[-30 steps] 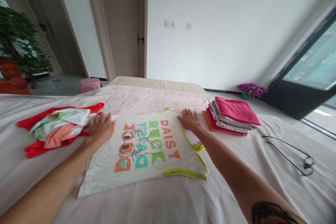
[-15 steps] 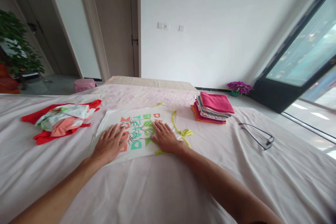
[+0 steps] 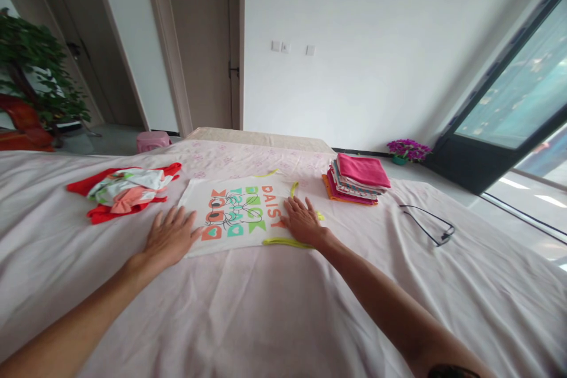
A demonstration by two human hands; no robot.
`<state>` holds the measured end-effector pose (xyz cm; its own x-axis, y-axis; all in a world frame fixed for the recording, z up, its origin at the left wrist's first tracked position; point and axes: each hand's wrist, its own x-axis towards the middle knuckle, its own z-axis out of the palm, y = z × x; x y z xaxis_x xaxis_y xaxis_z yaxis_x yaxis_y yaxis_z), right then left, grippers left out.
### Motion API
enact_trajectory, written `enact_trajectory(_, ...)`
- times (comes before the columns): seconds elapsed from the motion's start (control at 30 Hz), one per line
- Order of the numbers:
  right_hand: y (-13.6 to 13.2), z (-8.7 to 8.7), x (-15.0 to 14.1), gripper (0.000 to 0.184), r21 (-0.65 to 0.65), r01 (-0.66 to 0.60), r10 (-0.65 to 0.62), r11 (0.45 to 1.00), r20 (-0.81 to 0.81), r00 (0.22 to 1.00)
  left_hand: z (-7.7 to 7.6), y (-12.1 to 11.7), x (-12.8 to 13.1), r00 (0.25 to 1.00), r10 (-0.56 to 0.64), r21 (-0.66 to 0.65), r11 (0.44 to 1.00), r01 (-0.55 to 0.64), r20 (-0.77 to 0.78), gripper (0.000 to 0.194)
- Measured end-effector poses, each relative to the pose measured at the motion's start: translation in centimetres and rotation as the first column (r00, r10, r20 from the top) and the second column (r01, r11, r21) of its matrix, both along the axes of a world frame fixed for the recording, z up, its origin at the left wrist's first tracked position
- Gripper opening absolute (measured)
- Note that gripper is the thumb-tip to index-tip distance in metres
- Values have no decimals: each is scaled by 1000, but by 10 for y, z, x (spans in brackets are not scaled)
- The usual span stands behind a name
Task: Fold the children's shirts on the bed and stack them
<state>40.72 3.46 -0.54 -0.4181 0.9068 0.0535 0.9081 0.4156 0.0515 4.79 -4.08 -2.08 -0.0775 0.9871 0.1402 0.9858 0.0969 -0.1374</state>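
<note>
A white sleeveless top (image 3: 241, 230) with colourful "DAISY DUCK" lettering and yellow trim lies spread flat on the pale cloth, its neckline toward the right. My left hand (image 3: 172, 233) rests with fingers extended at the hem, on the left. Over the neckline end, my right hand (image 3: 302, 220) lies flat with its fingers apart, covering part of the yellow bow. Neither hand grips the fabric.
Left of the top lies a crumpled heap of red, white and coral clothes (image 3: 128, 190). A stack of folded clothes (image 3: 358, 178), pink uppermost, stands at the right rear. Eyeglasses (image 3: 429, 224) lie farther right on the pale bedsheet-like cloth (image 3: 274, 319).
My hands have moved apart: the left outward to the hem, the right outward to the neckline. More of the printed lettering shows between them. The camera view has shifted slightly.
</note>
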Motion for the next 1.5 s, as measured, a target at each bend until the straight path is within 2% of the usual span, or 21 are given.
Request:
enact_trajectory(0.1, -8, -1, -14, 63, 1, -78, 78, 997, -43, 996, 10, 4, 27, 985, -167, 80, 983, 163, 44, 61)
enact_trajectory(0.17, -14, -4, -21, 63, -25, -148, 146, 989, -81, 986, 7, 6, 42, 950, -293, 101, 954, 283, 104, 62)
enact_trajectory(0.23, -18, -8, -20, 61, -44, -173, 167, 984, -107, 980, -2, 5, 48, 925, -349, 95, 936, 338, 149, 62)
enact_trajectory(0.33, -19, -11, -4, 61, -41, -172, 166, 984, -121, 979, -17, -1, 37, 929, -329, 93, 944, 317, 170, 61)
enact_trajectory(0.5, -22, -14, 36, 57, 2, -178, 176, 984, -141, 974, -32, -14, -10, 939, -284, 106, 958, 268, 195, 63)
enact_trajectory(0.6, -26, -15, 57, 55, 27, -161, 163, 987, -234, 958, -40, -19, -36, 933, -286, 141, 955, 260, 218, 61)
enact_trajectory(0.77, -35, -5, 89, 45, 122, -111, 158, 986, -514, 843, -46, -16, -59, 852, -338, 230, 937, 263, 401, 56)
enact_trajectory(0.83, -42, 2, 99, 33, 120, -150, 192, 981, -564, 803, -45, -14, -61, 804, -311, 245, 946, 212, 507, 55)
enact_trajectory(0.9, -51, 8, 106, 25, 86, -206, 218, 975, -559, 800, -45, -13, -63, 767, -279, 244, 956, 164, 578, 54)
enact_trajectory(1.07, -69, 13, 110, 31, 83, -316, 319, 945, -446, 836, -48, -10, -66, 747, -261, 229, 962, 149, 612, 51)
enact_trajectory(1.3, -68, 9, 96, 22, 121, -307, 330, 944, -335, 883, -45, -11, -63, 759, -258, 236, 961, 141, 598, 52)
enact_trajectory(1.5, -57, 36, 81, 23, -12, -247, 231, 969, -310, 922, -46, -12, -64, 773, -284, 249, 954, 167, 568, 49)
